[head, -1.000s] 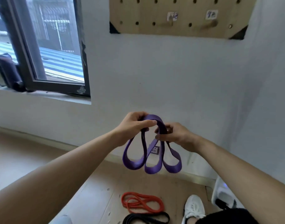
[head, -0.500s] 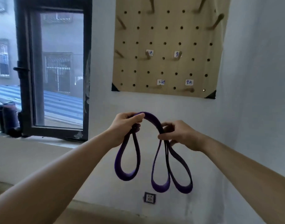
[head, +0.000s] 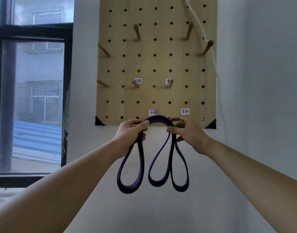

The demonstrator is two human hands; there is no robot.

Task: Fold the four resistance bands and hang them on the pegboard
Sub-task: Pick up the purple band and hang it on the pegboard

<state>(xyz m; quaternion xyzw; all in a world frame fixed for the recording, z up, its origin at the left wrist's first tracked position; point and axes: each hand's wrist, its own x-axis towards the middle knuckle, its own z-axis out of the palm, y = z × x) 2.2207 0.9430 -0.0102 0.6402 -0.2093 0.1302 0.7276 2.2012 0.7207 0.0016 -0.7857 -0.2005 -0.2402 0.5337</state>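
A folded purple resistance band (head: 158,121) arches between my two hands, and three loops of it hang down below them. My left hand (head: 130,133) grips the band's left side; my right hand (head: 186,131) pinches the right side. Both hands are raised to the bottom edge of the wooden pegboard (head: 154,64) on the white wall. The board carries several wooden pegs and small paper labels; the label (head: 185,111) at lower right sits just above my right hand. The bottom-row pegs are hidden behind my hands and the band.
A dark-framed window (head: 31,98) fills the left, its sill at lower left. A white cord (head: 210,47) runs down the pegboard's right side. Bare white wall lies below and to the right of the board.
The view has tilted up from the floor to the pegboard. My hands have lifted the purple band up to the board's bottom edge and spread its top apart. The red and black bands on the floor are out of view.
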